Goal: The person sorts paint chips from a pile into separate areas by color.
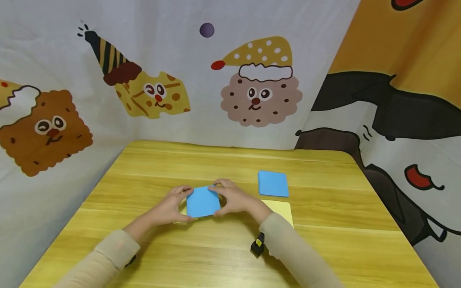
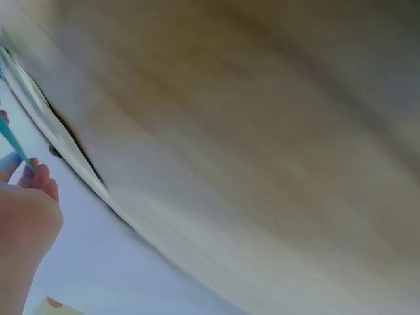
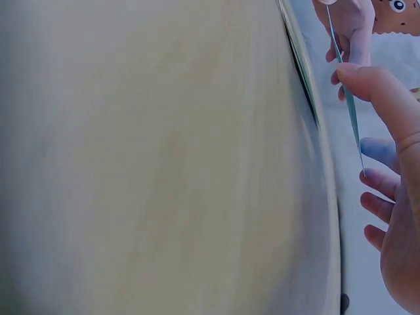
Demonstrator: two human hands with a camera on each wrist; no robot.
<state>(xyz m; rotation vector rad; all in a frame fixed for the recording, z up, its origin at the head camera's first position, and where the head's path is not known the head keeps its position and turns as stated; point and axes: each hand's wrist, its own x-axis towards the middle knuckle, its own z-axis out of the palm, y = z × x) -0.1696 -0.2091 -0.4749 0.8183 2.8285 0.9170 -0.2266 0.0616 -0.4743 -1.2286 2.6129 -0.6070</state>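
A blue square sheet of paper (image 1: 203, 201) is held just above the wooden table (image 1: 223, 164), at its middle. My left hand (image 1: 172, 205) pinches its left edge and my right hand (image 1: 233, 197) pinches its right edge, thumbs near me and fingers at the far side. The right wrist view shows the blue sheet (image 3: 346, 88) edge-on as a thin line, with my right hand (image 3: 394, 197) near the camera and the left hand (image 3: 351, 26) beyond. The left wrist view is blurred. In it, a strip of the blue sheet (image 2: 13, 141) runs above my left hand (image 2: 26, 223).
A second blue sheet (image 1: 273, 183) lies flat to the right of my hands. A pale yellow sheet (image 1: 282, 210) lies just in front of it, partly under my right forearm. Cartoon-printed cloth walls (image 1: 72, 120) close in the table on three sides.
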